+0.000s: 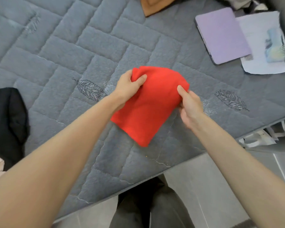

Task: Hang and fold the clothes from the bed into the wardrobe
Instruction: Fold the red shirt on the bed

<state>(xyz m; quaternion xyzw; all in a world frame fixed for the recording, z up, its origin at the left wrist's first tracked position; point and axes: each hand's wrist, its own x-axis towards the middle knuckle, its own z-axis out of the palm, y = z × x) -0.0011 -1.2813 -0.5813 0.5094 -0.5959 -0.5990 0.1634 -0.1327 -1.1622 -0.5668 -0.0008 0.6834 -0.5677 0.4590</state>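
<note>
Your left hand (130, 89) grips the red cloth's (148, 111) far corner and your right hand (190, 104) pinches its other side, both clamped on it, probably to keep the fold square. It lies folded near the bed's (69, 53) near edge. You can't tell what garment it is. Black clothing (7, 116) at the left and something brown (155, 5) at the far edge are cut off.
</note>
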